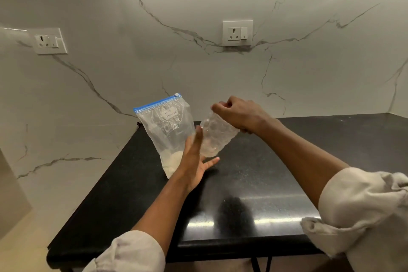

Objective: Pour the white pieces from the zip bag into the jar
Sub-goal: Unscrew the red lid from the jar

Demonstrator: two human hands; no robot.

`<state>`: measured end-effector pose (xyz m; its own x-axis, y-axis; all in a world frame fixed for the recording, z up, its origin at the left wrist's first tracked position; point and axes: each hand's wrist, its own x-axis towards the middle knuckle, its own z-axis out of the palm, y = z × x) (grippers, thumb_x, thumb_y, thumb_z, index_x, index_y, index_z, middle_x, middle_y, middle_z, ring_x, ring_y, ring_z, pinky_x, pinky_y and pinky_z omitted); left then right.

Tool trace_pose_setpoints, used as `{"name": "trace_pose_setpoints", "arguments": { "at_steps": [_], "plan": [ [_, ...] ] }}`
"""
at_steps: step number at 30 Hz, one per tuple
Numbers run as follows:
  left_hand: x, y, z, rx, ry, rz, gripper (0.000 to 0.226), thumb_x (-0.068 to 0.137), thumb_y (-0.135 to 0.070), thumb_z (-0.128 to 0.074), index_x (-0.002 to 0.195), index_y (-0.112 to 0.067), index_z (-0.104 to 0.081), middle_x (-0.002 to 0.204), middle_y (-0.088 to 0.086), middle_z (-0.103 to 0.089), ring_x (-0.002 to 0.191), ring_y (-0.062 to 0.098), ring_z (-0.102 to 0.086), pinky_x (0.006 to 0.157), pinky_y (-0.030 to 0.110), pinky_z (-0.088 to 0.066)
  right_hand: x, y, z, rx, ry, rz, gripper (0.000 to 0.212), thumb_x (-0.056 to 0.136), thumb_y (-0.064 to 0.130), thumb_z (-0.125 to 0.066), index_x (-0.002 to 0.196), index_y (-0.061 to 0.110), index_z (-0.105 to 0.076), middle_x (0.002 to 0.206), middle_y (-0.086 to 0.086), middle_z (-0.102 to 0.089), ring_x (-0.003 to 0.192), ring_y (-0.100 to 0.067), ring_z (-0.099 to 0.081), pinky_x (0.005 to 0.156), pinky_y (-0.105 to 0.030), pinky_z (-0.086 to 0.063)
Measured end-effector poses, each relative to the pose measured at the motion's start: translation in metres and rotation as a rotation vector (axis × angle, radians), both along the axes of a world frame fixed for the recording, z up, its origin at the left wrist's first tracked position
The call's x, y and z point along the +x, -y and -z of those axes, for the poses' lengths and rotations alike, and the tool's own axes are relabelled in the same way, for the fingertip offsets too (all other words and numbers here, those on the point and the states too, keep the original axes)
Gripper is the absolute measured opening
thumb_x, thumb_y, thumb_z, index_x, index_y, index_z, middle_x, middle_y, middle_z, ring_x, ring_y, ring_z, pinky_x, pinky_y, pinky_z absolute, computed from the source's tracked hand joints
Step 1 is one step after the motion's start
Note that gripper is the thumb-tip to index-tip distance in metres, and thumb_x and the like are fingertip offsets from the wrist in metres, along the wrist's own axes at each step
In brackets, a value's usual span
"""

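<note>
Jar [215, 138]: clear, dimpled, lifted off the black countertop [276, 187] and tilted, base end down toward the left, top end up toward the right. Nearest the camera, two rolled pale sleeves, the left sleeve [130, 254] below and left of the jar, the right sleeve [362, 210] below and right of it. Left hand [196, 161] just below-left of the jar, fingers straight and spread, palm turned toward the jar's lower side; contact with the glass not certain, nothing grasped. Right hand [238, 112] at the jar's upper end, fingers curled over the top and gripping it; whether a lid sits under the fingers cannot be told. Zip bag [165, 130] immediately left of the jar and slightly behind it, standing upright on the countertop, blue zip strip [157, 102] along the top closed, small white label with faint lettering on the face. White pieces [173, 162] settled in the bag's bottom corner, partly hidden by the left hand. Behind the jar, marble-veined wall [198, 68] with one socket plate [237, 33] above and right of the jar, a second socket plate [49, 41] well to the left.
</note>
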<state>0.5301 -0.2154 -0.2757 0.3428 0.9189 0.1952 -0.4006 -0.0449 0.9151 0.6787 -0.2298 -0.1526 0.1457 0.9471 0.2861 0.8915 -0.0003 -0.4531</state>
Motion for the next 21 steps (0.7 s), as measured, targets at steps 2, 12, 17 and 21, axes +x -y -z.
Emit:
{"name": "trace_pose_setpoints", "arguments": {
  "at_steps": [2,12,17,21],
  "plan": [
    [0.003,0.001,-0.008,-0.143,0.145,0.007,0.075,0.078,-0.080,-0.047,0.133,-0.029,-0.055,0.126,0.007,-0.066,0.112,0.028,-0.066,0.086,0.049,-0.056,-0.002,0.005,0.007,0.005,-0.051,0.014,0.067,0.076,0.078,-0.033,0.110,0.024,-0.054,0.084,-0.003,-0.063,0.068,-0.021,-0.063,0.054,-0.028,-0.043],
    [-0.003,-0.002,-0.008,-0.248,-0.007,-0.151,0.057,0.087,-0.071,-0.043,0.110,-0.025,-0.067,0.101,0.005,-0.076,0.091,0.027,-0.069,0.059,0.032,-0.050,0.014,0.030,-0.001,-0.324,-0.048,-0.280,0.077,0.073,0.085,-0.044,0.136,0.041,-0.031,0.112,-0.002,-0.055,0.077,-0.018,-0.070,0.051,-0.028,-0.055],
    [-0.003,0.006,-0.008,-0.232,-0.081,-0.138,0.060,0.087,-0.069,-0.045,0.118,-0.022,-0.066,0.109,0.008,-0.074,0.095,0.028,-0.068,0.063,0.033,-0.049,0.025,0.032,-0.006,-0.307,-0.036,-0.351,0.053,0.081,0.061,-0.065,0.124,0.039,-0.044,0.123,-0.005,-0.055,0.090,-0.023,-0.068,0.060,-0.032,-0.061],
    [-0.001,0.010,-0.007,-0.253,-0.046,-0.107,0.062,0.088,-0.070,-0.043,0.118,-0.022,-0.067,0.109,0.010,-0.073,0.090,0.025,-0.066,0.059,0.031,-0.046,0.027,0.035,-0.008,-0.421,-0.046,-0.354,0.098,0.053,0.085,-0.063,0.137,0.047,-0.030,0.141,0.001,-0.038,0.113,-0.025,-0.056,0.072,-0.040,-0.062]
  ]
}}
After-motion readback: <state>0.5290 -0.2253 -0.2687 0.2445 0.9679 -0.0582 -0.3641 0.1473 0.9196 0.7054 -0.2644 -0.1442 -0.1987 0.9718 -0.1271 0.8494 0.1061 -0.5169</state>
